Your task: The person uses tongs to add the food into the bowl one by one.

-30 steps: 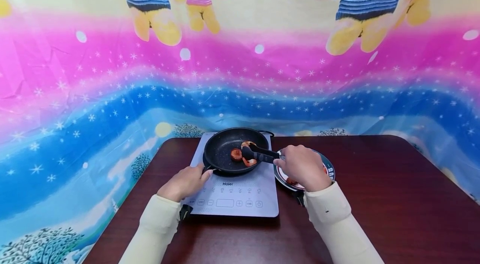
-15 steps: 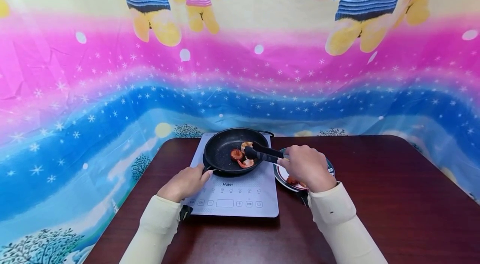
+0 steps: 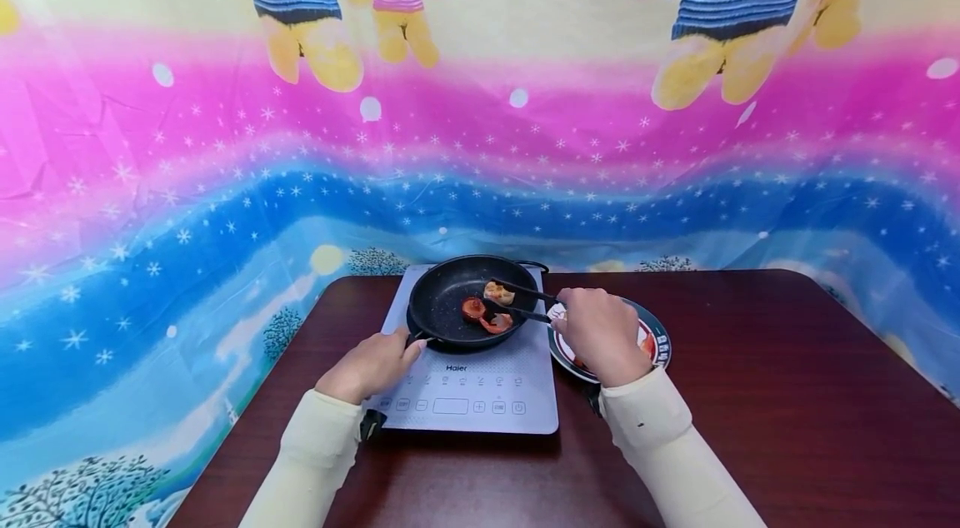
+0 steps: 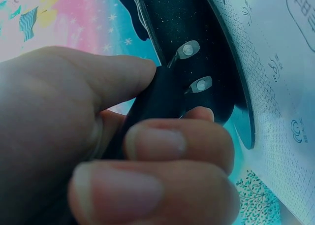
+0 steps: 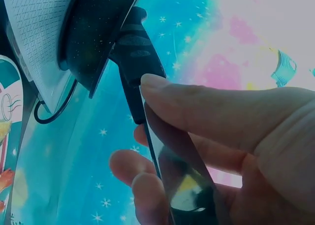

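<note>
My left hand (image 3: pixel 371 366) grips the black handle (image 4: pixel 156 99) of a frying pan (image 3: pixel 442 291), thumb on top and fingers curled beneath. The pan sits on a white induction cooktop (image 3: pixel 483 418). In it lie a round reddish-brown slice (image 3: pixel 472 310), a curled orange shrimp (image 3: pixel 497 324) and a yellowish-orange piece (image 3: pixel 497 292). My right hand (image 3: pixel 603 336) holds black-tipped metal tongs (image 5: pixel 170 151), thumb on one arm and fingers on the other. Spread apart, the tongs' arms reach over the pan's right rim, one tip by the yellowish piece, the other near the slice and shrimp.
Right of the cooktop, partly under my right hand, a dark-rimmed plate (image 3: pixel 662 345) bears reddish food pieces. A black cord (image 3: pixel 536 264) runs behind the pan. The brown table (image 3: pixel 787 395) stands against a patterned cloth backdrop (image 3: pixel 480 153).
The tongs' arms have spread from close together to wide apart. Inside the pan, the yellowish piece and shrimp have shifted slightly. My right hand moved a little left; the left hand kept its place.
</note>
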The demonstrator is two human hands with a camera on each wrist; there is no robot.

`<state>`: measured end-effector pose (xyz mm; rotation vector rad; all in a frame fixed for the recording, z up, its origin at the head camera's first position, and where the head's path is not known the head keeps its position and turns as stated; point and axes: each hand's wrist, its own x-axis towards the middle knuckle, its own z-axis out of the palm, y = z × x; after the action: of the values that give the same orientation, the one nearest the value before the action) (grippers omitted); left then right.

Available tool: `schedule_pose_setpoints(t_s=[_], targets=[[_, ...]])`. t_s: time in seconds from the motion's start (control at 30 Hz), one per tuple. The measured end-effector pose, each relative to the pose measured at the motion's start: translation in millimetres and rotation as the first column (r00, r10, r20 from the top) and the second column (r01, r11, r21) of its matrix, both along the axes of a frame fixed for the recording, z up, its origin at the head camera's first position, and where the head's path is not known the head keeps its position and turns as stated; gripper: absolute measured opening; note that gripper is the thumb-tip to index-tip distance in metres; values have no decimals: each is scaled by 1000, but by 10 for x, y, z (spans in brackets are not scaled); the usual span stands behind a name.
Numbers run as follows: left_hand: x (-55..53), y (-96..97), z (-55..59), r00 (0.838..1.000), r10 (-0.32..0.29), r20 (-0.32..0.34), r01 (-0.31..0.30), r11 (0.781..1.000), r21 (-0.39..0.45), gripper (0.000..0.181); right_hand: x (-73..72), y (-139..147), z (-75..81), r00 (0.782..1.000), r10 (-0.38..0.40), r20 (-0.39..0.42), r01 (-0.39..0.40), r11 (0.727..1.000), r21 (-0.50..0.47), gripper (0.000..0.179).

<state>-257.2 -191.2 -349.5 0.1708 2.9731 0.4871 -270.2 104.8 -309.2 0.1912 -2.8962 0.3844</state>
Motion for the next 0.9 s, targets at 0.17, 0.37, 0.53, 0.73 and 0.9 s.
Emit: schedule_pose_setpoints(t_s=[0.17,0.37,0.53,0.73,0.9], targets=[[-2,0,-4,1000,-5,-13,5,1000,-3,53,-7,54,6,1000,7,-4,-7,1000,-10,36],[-5,2,2,1000,1,-14,-1,1000,5,52,-11,203,72,998,1,57,1,999,-41,42],[-5,17,5,1000,6,-1,-6,1000,13,52,-12,450,155,996,-1,91,7,998,-67,50],[3,12,24,1000,0,4,0,1000,11,53,-33,803,216,993,18,117,-8,996,-92,56],[16,7,22,1000,-3,3,3,1000,16,52,-72,1053,214,986,19,164,-4,996,-88,63]])
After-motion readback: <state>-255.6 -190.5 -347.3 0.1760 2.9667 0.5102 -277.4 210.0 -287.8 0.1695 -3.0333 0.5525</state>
